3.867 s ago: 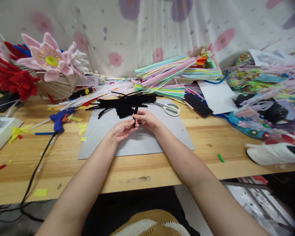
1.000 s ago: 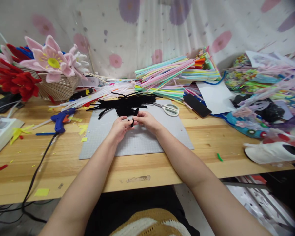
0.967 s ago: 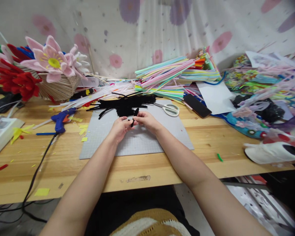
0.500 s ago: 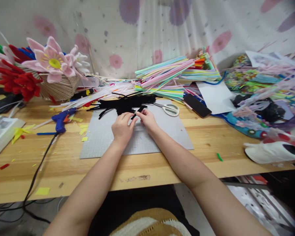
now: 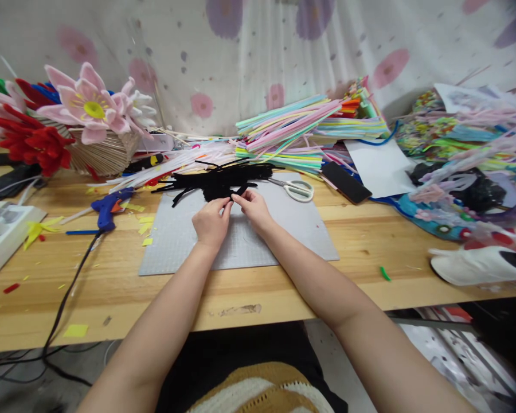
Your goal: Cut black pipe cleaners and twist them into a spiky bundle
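Observation:
Over a grey cutting mat [image 5: 176, 246], my left hand [image 5: 210, 222] and my right hand [image 5: 255, 210] meet, thumbs and fingers pinched close together. Between them is a black pipe cleaner [image 5: 245, 187]; its upper end sticks out above my right fingers, and the rest is mostly hidden. Just beyond my hands lies a pile of black pipe cleaners [image 5: 217, 179] at the mat's far edge. Scissors [image 5: 300, 191] with pale handles rest at the right of the pile, their blades pointing toward it.
A blue glue gun [image 5: 106, 209] with a black cord lies left of the mat, beside yellow scraps. A phone [image 5: 346, 183] and white paper [image 5: 380, 166] are at the right. Bundles of coloured pipe cleaners [image 5: 288, 126] stand behind. Fuzzy flowers [image 5: 92, 109] fill the back left.
My fingertips have drawn closer together, and my left hand's fingers are more curled. Less of the black pipe cleaner shows between my hands. The view has shifted very slightly.

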`<action>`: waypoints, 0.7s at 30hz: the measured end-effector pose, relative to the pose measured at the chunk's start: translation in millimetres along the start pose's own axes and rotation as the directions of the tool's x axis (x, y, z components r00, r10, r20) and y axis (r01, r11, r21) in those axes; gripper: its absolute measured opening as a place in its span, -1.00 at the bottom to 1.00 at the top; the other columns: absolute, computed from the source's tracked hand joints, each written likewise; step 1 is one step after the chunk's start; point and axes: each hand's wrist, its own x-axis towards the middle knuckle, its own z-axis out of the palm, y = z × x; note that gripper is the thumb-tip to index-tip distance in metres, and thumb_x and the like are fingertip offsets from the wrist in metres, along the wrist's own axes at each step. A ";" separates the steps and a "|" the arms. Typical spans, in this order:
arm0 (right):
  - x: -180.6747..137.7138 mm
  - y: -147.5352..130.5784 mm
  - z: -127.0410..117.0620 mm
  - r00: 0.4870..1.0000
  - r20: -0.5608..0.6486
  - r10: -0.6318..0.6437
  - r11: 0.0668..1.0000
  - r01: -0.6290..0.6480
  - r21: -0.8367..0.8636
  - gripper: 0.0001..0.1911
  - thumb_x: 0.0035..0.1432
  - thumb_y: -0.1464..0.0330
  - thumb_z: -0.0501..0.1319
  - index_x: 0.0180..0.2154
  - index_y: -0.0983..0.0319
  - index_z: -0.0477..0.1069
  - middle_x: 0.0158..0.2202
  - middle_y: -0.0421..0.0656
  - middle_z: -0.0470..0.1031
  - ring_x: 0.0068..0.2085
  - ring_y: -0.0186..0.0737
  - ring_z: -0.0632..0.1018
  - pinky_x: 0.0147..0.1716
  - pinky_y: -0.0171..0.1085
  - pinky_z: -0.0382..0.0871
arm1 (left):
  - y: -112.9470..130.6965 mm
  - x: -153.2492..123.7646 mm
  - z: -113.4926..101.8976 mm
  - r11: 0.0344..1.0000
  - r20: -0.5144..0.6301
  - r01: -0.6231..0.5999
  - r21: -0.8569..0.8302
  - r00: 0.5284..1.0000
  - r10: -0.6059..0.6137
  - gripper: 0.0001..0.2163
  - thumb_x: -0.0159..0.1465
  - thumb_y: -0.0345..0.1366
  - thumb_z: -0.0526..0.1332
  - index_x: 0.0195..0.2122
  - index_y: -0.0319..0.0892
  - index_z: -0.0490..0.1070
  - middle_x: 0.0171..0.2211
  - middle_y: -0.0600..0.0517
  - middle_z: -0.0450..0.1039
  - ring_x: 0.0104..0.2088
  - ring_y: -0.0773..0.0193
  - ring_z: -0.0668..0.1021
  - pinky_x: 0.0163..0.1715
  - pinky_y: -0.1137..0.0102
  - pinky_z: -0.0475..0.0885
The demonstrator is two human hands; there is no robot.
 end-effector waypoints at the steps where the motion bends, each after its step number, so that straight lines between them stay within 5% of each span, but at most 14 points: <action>1: 0.5 -0.8 -0.9 1.000 0.019 -0.016 1.000 0.016 -0.003 -0.55 -0.25 0.06 0.30 -0.58 0.22 0.15 -0.59 -0.31 0.14 -0.51 -0.43 0.20 -0.54 -0.36 0.02 | 0.7 0.5 1.1 0.999 0.007 0.032 -0.008 0.999 -0.032 -0.84 0.14 -0.21 0.21 -0.31 -0.07 0.53 -0.22 -0.02 0.52 -0.13 0.15 0.49 -0.12 0.31 0.31; 3: 1.6 -3.6 -4.2 0.996 0.078 -0.036 0.999 0.038 -0.018 -0.57 -0.25 0.08 0.31 -0.58 0.23 0.17 -0.60 -0.31 0.16 -0.51 -0.43 0.22 -0.53 -0.36 0.04 | 1.8 3.2 1.6 0.982 0.053 0.160 -0.105 0.987 -0.155 -0.84 0.10 -0.24 0.23 -0.33 -0.15 0.53 -0.30 -0.04 0.53 -0.22 0.18 0.52 -0.16 0.31 0.35; 5: 2.8 -7.3 -9.1 0.982 0.189 -0.028 0.999 0.034 -0.028 -0.59 -0.24 0.11 0.31 -0.58 0.24 0.19 -0.61 -0.32 0.18 -0.51 -0.43 0.24 -0.52 -0.35 0.06 | 2.8 7.7 -1.1 0.881 0.203 0.371 -0.293 0.925 -0.322 -0.86 0.06 -0.31 0.27 -0.37 -0.23 0.51 -0.40 -0.05 0.53 -0.33 0.23 0.54 -0.24 0.32 0.40; 8: 4.8 -11.3 -16.1 0.924 0.381 0.008 1.000 -0.001 -0.019 -0.63 -0.23 0.14 0.32 -0.57 0.26 0.24 -0.61 -0.30 0.25 -0.52 -0.43 0.27 -0.51 -0.35 0.09 | 4.5 15.2 -10.7 0.580 0.552 0.689 -0.435 0.713 -0.433 -0.92 0.04 -0.46 0.25 -0.41 -0.28 0.49 -0.45 -0.02 0.51 -0.42 0.31 0.54 -0.34 0.38 0.45; 10: 6.0 -11.8 -19.0 0.897 0.441 0.032 0.999 -0.024 -0.023 -0.65 -0.23 0.17 0.33 -0.57 0.26 0.25 -0.61 -0.30 0.26 -0.53 -0.44 0.27 -0.52 -0.36 0.07 | 5.7 18.7 -17.7 0.459 0.673 0.791 -0.404 0.597 -0.436 -0.92 0.07 -0.52 0.20 -0.45 -0.29 0.48 -0.50 0.01 0.49 -0.47 0.39 0.52 -0.40 0.45 0.45; 13: 7.2 -9.9 -21.0 0.885 0.461 0.062 0.998 -0.051 -0.036 -0.67 -0.22 0.21 0.33 -0.58 0.27 0.25 -0.63 -0.32 0.23 -0.58 -0.48 0.21 -0.56 -0.38 0.00 | 6.2 21.2 -23.9 0.411 0.744 0.846 -0.340 0.509 -0.432 -0.86 0.13 -0.54 0.14 -0.49 -0.31 0.47 -0.54 0.02 0.45 -0.52 0.45 0.49 -0.45 0.52 0.44; 17: 7.8 -5.6 -21.9 0.870 0.483 0.100 0.995 -0.101 -0.023 -0.67 -0.21 0.21 0.33 -0.57 0.27 0.25 -0.64 -0.33 0.23 -0.61 -0.51 0.14 -0.60 -0.38 -0.08 | 3.4 20.6 -23.6 0.458 0.768 0.842 -0.286 0.487 -0.417 -0.92 0.12 -0.50 0.19 -0.49 -0.31 0.45 -0.52 0.00 0.45 -0.51 0.44 0.49 -0.45 0.51 0.43; 19: 8.1 -3.7 -21.1 0.889 0.446 0.103 0.994 -0.105 -0.019 -0.65 -0.23 0.20 0.34 -0.59 0.26 0.23 -0.66 -0.34 0.20 -0.62 -0.52 0.12 -0.61 -0.37 -0.11 | 1.4 18.1 -20.3 0.522 0.746 0.792 -0.315 0.547 -0.380 -0.98 0.08 -0.45 0.24 -0.46 -0.29 0.44 -0.48 0.00 0.45 -0.45 0.38 0.51 -0.40 0.46 0.44; 21: 8.4 -2.6 -18.6 0.923 0.375 0.092 0.996 -0.092 -0.018 -0.62 -0.25 0.19 0.35 -0.61 0.25 0.19 -0.68 -0.35 0.16 -0.63 -0.52 0.10 -0.62 -0.37 -0.12 | 0.3 13.8 -14.8 0.657 0.656 0.671 -0.343 0.672 -0.343 -0.89 0.03 -0.39 0.28 -0.40 -0.26 0.41 -0.42 0.00 0.45 -0.37 0.31 0.53 -0.35 0.39 0.43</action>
